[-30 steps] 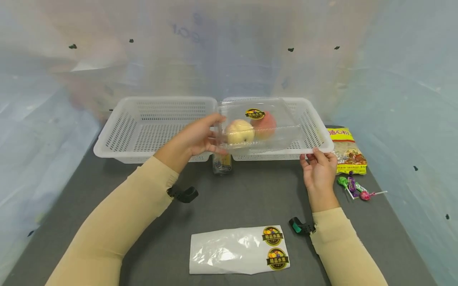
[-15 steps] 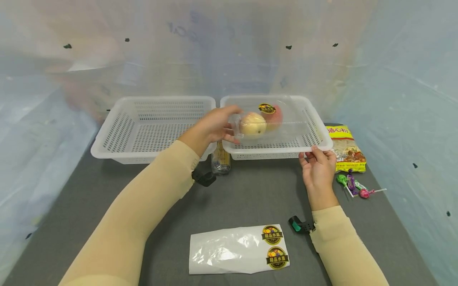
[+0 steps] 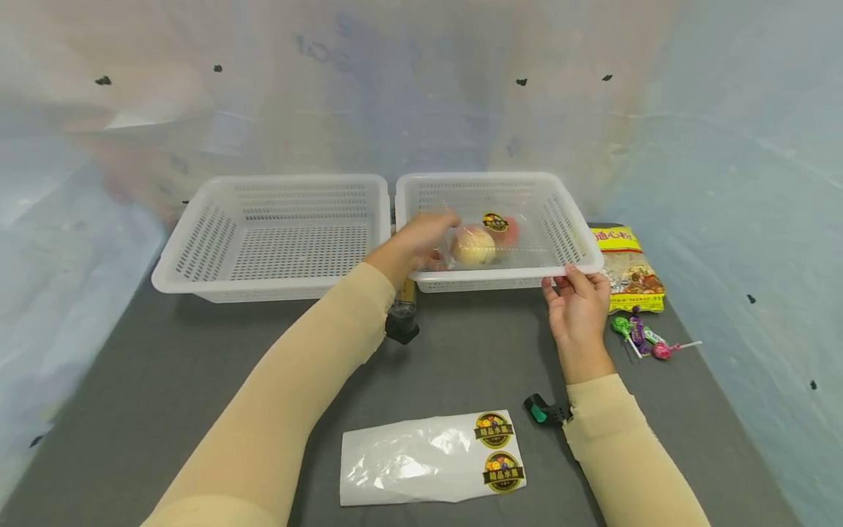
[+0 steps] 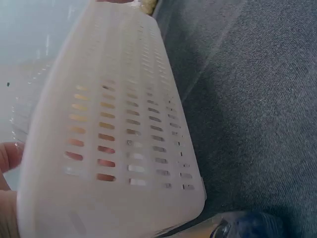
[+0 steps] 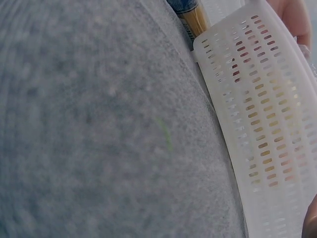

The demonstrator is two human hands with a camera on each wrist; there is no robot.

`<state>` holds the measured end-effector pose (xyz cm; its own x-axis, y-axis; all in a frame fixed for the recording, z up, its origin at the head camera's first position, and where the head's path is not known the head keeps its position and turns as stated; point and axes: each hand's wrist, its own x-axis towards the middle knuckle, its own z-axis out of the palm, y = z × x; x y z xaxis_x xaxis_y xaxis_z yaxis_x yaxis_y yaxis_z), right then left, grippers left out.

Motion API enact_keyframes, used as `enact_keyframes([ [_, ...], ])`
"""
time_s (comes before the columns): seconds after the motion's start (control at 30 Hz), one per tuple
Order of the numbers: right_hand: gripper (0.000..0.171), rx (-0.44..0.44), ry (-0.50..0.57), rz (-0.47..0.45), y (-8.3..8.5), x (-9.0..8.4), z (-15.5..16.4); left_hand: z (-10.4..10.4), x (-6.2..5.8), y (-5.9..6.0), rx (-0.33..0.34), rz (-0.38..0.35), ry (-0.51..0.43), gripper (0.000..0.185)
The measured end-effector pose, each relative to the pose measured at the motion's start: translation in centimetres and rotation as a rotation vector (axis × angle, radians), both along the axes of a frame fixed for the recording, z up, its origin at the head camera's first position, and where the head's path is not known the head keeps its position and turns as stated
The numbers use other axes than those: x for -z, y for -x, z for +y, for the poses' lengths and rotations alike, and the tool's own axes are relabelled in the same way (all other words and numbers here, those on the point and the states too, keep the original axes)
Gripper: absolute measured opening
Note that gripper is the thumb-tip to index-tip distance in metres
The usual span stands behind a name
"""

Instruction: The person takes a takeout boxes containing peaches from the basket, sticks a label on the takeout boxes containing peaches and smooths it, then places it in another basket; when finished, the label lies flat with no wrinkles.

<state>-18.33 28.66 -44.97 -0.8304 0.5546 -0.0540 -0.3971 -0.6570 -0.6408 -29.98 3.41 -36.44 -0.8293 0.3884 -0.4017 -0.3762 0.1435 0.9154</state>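
A clear plastic fruit box (image 3: 532,249) sits low inside the right white basket (image 3: 588,238), a round gold-and-black sticker (image 3: 495,222) on its lid. Through the plastic show a pale yellow fruit (image 3: 473,247) and a reddish one (image 3: 508,233). My left hand (image 3: 424,240) reaches over the basket's near left corner and holds the box by its left end. At the front right corner, my right hand (image 3: 581,318) pinches the basket's rim. Both wrist views look at the basket's slotted wall (image 4: 116,119), with left fingers (image 5: 295,20) beyond the rim in the right wrist view.
Another white basket (image 3: 173,249) stands to the left. Between the baskets lies a clear-wrapped packet (image 3: 406,293), partly hidden by my left wrist. At right are a yellow food bag (image 3: 628,274) and several lollipops (image 3: 637,337). A sticker sheet (image 3: 415,461) lies in front.
My left hand has moved right and then down with the fruit box, from above the right basket's left side to inside it. My right hand keeps its hold on the rim.
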Motion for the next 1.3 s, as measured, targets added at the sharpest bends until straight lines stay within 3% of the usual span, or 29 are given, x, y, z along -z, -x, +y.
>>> enact_keyframes([
  [0.23, 0.041, -0.012, -0.020, 0.015, 0.2, 0.0, -0.4, 0.3, 0.8, 0.2, -0.029, -0.002, 0.029, 0.069],
  [0.43, 0.037, -0.017, -0.016, 0.007, 0.4, 0.2, -0.4, 0.2, 1.0, 0.0, -0.031, 0.060, 0.042, 0.070],
  [0.63, 0.040, -0.018, -0.018, 0.000, 0.6, 0.5, -0.3, -0.2, 0.7, -0.6, -0.063, 0.111, 0.068, 0.082],
  [0.73, 0.041, -0.019, -0.026, -0.001, 0.7, 0.5, -0.1, -0.7, 0.5, -0.9, -0.044, 0.156, 0.100, 0.083],
  [0.8, 0.041, -0.018, -0.030, -0.002, 0.7, 0.5, 0.0, -1.1, 0.3, -1.0, -0.023, 0.181, 0.116, 0.080],
  [0.97, 0.039, -0.017, -0.017, 0.003, 1.1, 0.5, 0.4, -2.1, -0.3, -1.3, 0.010, 0.188, 0.054, 0.072],
  [1.1, 0.035, -0.010, -0.005, -0.011, 1.4, 0.6, 1.0, -3.0, -0.3, -1.6, 0.005, 0.208, -0.001, 0.064],
  [1.3, 0.035, 0.010, 0.037, -0.084, 0.6, 0.7, 1.6, -5.3, 0.1, -2.5, -0.045, 0.264, 0.027, 0.046],
])
